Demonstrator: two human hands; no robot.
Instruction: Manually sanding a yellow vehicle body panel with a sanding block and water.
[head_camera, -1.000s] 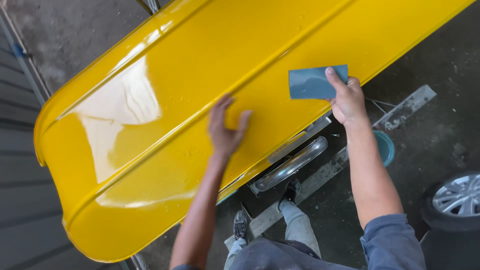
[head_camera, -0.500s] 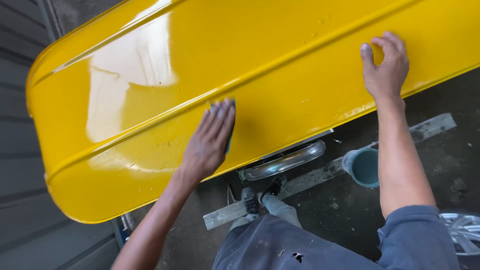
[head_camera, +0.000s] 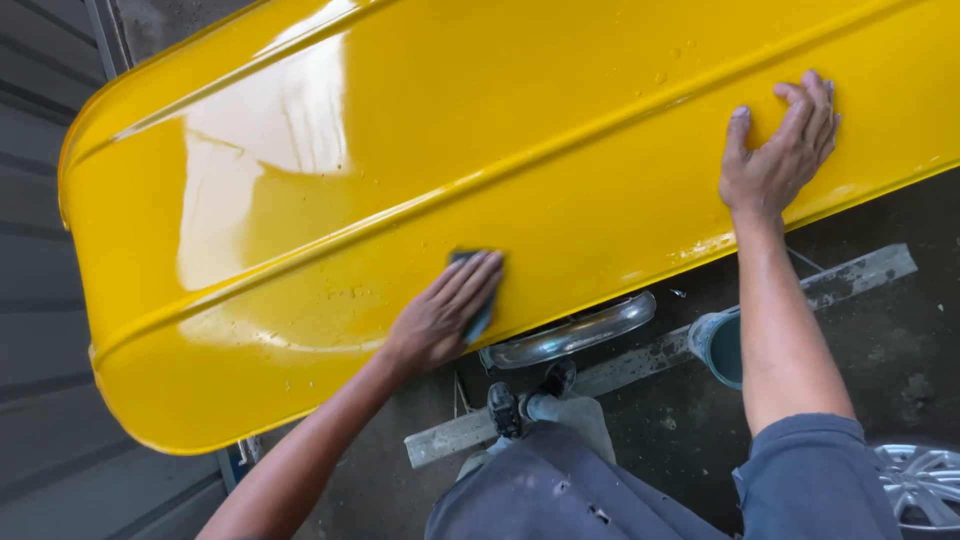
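Pressed flat under the left hand (head_camera: 440, 318), a small grey-blue pad (head_camera: 478, 300) lies against a glossy yellow panel (head_camera: 350, 180), the fingers stretched out over it and only its upper corner and right edge showing past the fingertips. Wet sheen and scattered droplets mark the paint around the pad, which sits on the panel's lower band, just below a raised crease running the length of the bodywork. Further along and higher, the right hand (head_camera: 775, 160) rests open-palmed on the same surface, holding nothing, fingers spread over the crease. Seen from the head camera, the panel slants across the whole view, its rounded end at left beside grey ribbed siding (head_camera: 40, 230). Below its lower edge, close under the pad, a chrome bar (head_camera: 570, 335) curves outward; a plank (head_camera: 850, 275) lies on the dark floor, with a teal bucket (head_camera: 722, 348) and a wheel rim (head_camera: 925, 480) near the right forearm.
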